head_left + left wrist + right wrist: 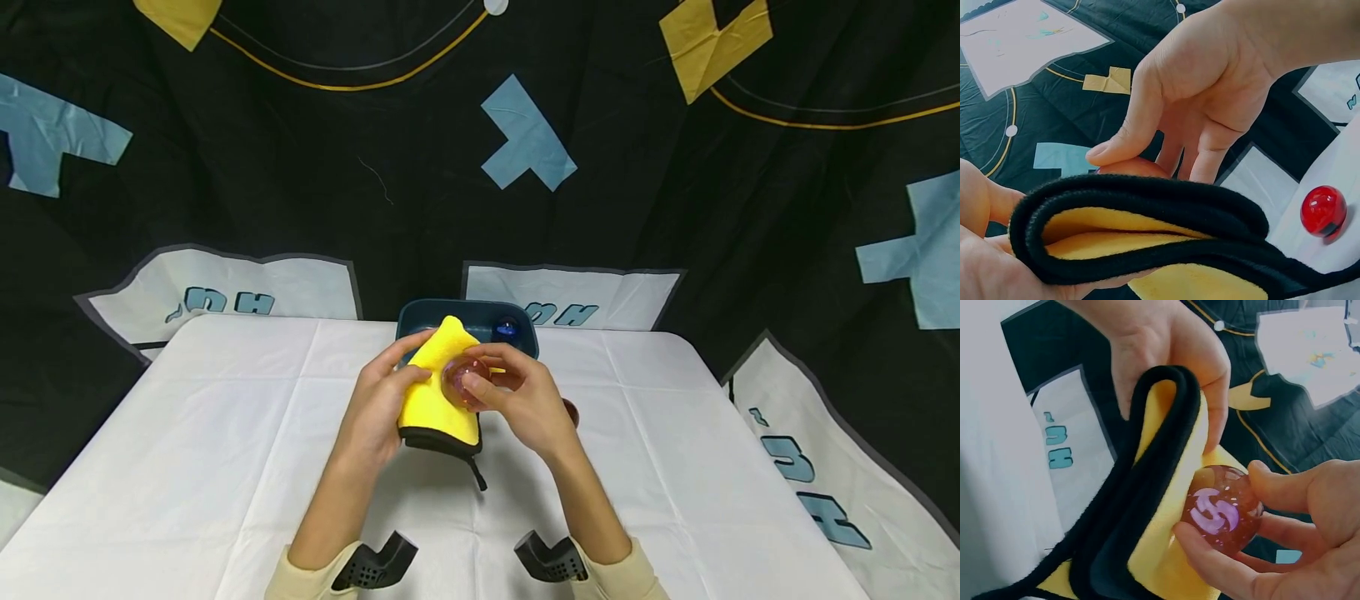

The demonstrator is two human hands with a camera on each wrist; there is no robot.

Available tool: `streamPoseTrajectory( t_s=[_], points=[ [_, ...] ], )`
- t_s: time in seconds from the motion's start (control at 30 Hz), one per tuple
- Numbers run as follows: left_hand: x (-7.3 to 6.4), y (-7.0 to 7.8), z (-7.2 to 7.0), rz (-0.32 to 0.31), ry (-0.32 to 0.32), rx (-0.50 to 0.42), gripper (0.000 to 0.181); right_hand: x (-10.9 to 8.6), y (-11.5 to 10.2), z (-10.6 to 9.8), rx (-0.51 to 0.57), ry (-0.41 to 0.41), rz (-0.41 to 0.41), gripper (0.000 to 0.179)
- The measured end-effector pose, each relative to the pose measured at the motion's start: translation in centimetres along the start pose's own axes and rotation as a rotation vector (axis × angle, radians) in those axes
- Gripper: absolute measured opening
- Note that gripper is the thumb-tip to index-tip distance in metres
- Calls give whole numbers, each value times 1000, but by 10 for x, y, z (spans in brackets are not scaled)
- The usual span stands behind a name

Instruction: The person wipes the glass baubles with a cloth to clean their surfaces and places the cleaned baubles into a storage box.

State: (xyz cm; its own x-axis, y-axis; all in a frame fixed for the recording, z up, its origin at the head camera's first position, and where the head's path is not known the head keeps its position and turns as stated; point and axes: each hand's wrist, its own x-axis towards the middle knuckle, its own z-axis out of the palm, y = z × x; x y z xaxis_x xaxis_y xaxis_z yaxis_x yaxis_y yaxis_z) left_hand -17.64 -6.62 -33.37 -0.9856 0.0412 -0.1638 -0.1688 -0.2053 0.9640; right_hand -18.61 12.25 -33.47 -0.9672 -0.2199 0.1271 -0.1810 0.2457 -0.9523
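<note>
My left hand [381,408] holds a folded yellow cloth [441,408] with black edging and a short black loop hanging down. In my right hand [528,404] is a clear reddish ball [463,383], pinched between thumb and fingers against the cloth's face. The right wrist view shows a purple swirl emblem on this ball [1215,509], which touches the yellow side of the cloth [1160,531]. From the left wrist the cloth's black edge [1147,194] hides most of the ball. Both hands are raised in front of a dark blue bin [420,310].
A blue ball [506,328] lies in the right part of the bin. On the white-covered table [247,467] sits a red ball [1323,211], mostly hidden behind my right hand in the head view. A black patterned cloth [420,200] hangs behind the table.
</note>
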Motion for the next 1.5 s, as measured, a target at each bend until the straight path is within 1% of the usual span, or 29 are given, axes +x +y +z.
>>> streamPoseTrajectory(
  t_s=[0.07,0.2,0.3,0.4,0.5,0.63,0.73,0.87,1.03,1.27,1.4,1.5],
  points=[
    [0,0,0,0,1,-2,51,-1,-2,-1,-27,-9,13,42],
    [0,0,-1,-4,6,-3,50,-3,-5,-3,-71,-32,30,60],
    [-1,0,-1,-8,9,3,49,-3,-5,-4,-89,-30,25,65],
    [-1,0,0,-11,6,8,48,-3,-5,-4,-122,1,25,63],
    [-1,1,0,-9,4,9,48,-2,-4,-4,-140,31,44,60],
    [0,1,0,-6,14,13,48,0,-2,-4,-125,58,98,55],
    [0,1,0,-5,16,13,49,2,0,-3,-87,62,146,53],
    [0,1,0,-3,14,9,49,5,3,-3,-53,50,181,49],
    [0,1,0,-4,10,0,48,9,11,-4,-34,27,170,46],
    [0,1,0,-3,4,-4,49,10,12,-4,-102,-20,162,50],
    [0,1,-1,-6,12,-6,48,10,11,-4,-69,-57,166,52],
    [0,1,-1,-8,15,-3,48,10,10,-4,-16,-51,168,51]
  ],
)
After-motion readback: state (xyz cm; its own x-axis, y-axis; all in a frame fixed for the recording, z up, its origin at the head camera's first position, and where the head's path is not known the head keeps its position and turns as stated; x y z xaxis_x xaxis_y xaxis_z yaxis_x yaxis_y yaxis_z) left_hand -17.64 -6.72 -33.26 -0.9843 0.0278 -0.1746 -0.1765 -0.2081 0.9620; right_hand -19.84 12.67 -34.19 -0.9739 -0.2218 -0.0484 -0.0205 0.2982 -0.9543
